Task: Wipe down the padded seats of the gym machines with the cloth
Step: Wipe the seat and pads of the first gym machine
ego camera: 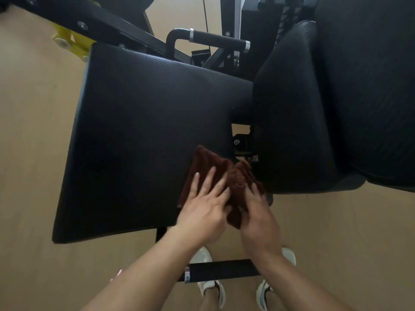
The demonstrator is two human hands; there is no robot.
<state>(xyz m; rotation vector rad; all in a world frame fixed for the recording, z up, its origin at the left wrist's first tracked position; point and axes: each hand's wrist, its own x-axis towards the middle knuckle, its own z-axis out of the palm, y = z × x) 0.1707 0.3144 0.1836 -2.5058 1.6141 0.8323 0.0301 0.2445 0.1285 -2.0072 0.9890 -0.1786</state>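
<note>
A wide black padded seat (139, 140) fills the middle of the view, with a black padded backrest (325, 104) rising at its right. A brown cloth (215, 167) lies bunched on the seat's near right corner. My left hand (206, 205) lies flat on the cloth with straight, spread fingers. My right hand (258, 214) holds the cloth's right part at the seat's edge, fingers curled around the fabric.
A black handle bar with silver rings (215, 39) sits beyond the seat. A black frame arm with a yellow bracket (69, 41) crosses the top left. A low black foot bar (222, 270) lies between my white shoes (213, 288). The floor is beige.
</note>
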